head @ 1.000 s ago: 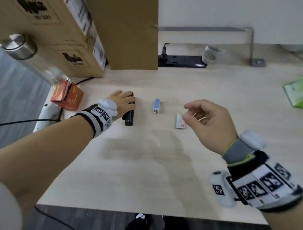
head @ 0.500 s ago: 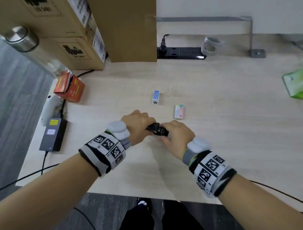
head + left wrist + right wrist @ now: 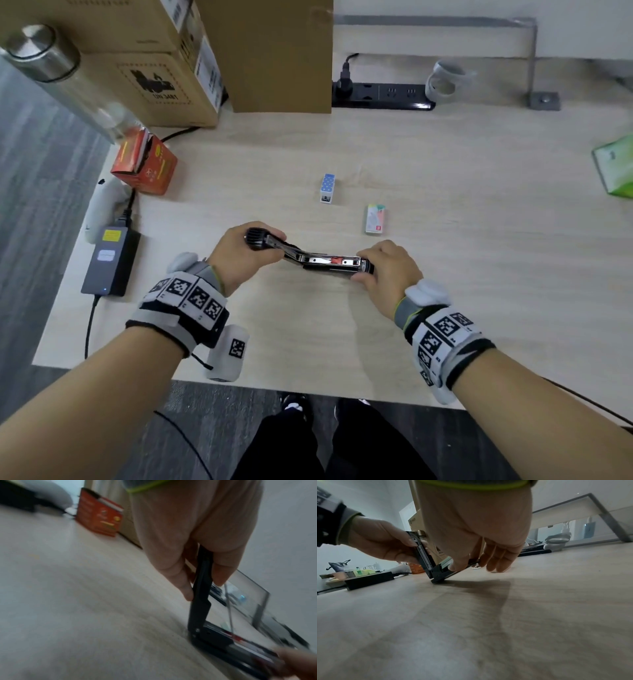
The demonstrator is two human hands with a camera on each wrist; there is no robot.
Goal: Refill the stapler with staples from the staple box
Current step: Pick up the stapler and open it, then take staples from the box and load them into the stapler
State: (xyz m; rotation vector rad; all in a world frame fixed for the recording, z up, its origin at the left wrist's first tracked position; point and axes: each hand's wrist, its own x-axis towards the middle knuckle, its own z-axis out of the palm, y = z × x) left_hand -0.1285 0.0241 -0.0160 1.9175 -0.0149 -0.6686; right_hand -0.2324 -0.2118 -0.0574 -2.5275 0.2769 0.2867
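The black stapler (image 3: pixel 318 262) lies hinged open near the table's front middle, its metal channel with a red pusher facing up. My left hand (image 3: pixel 239 253) grips the raised top arm (image 3: pixel 201 582) (image 3: pixel 421 551). My right hand (image 3: pixel 387 270) pinches the front end of the base (image 3: pixel 447 572) against the table. Two small staple boxes lie beyond the stapler: a blue-dotted one (image 3: pixel 327 187) and a white one with green and red print (image 3: pixel 375 219). Neither hand touches them.
Cardboard boxes (image 3: pixel 191 51) stand at the back left, a black power strip (image 3: pixel 380 97) and a tape roll (image 3: pixel 445 82) at the back. A red carton (image 3: pixel 145 162) and a black power adapter (image 3: pixel 109 263) lie left, a green packet (image 3: pixel 616 168) at the right edge.
My left hand brought the stapler from the far left toward the front middle. My right hand came down onto it, and the top arm has swung up and open.
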